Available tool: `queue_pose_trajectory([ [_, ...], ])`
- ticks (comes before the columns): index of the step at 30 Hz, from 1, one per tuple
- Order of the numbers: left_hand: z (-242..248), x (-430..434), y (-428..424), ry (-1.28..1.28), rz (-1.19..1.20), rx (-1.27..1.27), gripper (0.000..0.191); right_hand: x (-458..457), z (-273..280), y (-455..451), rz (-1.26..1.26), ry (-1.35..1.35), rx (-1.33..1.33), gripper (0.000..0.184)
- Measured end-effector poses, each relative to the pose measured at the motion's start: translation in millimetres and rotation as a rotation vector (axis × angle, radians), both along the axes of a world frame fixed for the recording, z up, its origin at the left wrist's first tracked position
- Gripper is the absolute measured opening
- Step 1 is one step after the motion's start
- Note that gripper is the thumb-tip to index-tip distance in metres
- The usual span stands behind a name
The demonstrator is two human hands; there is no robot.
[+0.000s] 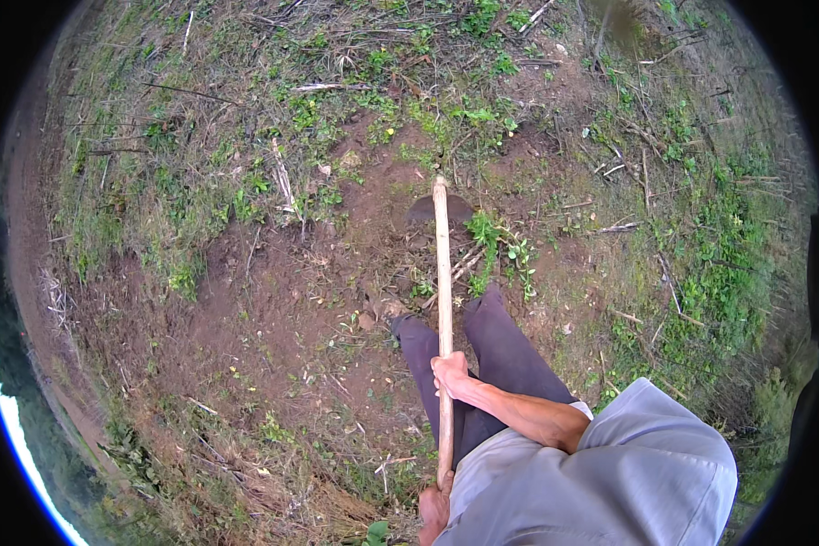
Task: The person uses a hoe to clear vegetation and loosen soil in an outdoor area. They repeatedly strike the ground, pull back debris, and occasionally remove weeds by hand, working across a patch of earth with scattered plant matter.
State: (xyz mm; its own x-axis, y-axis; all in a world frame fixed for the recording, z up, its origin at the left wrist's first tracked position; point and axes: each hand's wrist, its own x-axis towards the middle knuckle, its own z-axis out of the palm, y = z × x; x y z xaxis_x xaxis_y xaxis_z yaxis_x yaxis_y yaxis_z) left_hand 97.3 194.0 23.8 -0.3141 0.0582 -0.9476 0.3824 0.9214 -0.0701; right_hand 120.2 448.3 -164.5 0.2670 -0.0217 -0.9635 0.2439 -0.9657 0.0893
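A hoe with a pale wooden handle point(443, 273) runs up the middle of the view. Its broad dark metal blade point(458, 208) is at the far end, low over or against the bare soil; whether it touches is unclear. Partway along the handle, my right hand point(452, 374) is wrapped around the wood. My left hand point(435, 508) grips the near end, beside my waist. Uprooted-looking green weeds point(495, 246) lie just right of the blade, close to my foot. Dry stalks point(458, 273) lie between the blade and my legs.
My legs in dark trousers point(512, 348) stand close behind the blade. Low weeds point(368, 61) and dry stems cover the ground ahead. Brown soil point(259, 307) spreads to the left, with denser greenery point(716, 300) at the right. A dirt track point(31, 205) curves along the left rim.
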Motion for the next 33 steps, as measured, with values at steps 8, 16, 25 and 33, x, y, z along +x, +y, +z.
queue_pose_trajectory([
  [8,-91,-28,144,0.064,-0.110,0.486,0.071,12,7,170,-0.193,0.040,0.655,0.019],
  [16,-70,-60,98,-0.073,0.085,0.122,0.074,-41,-29,89,0.190,-0.135,0.339,0.027],
  [25,33,-12,-64,0.130,0.006,-0.007,0.077,-25,-19,-103,0.070,0.070,0.012,0.024],
  [33,-29,-20,53,0.134,-0.236,0.319,0.067,29,1,53,-0.323,0.176,0.238,0.013],
])
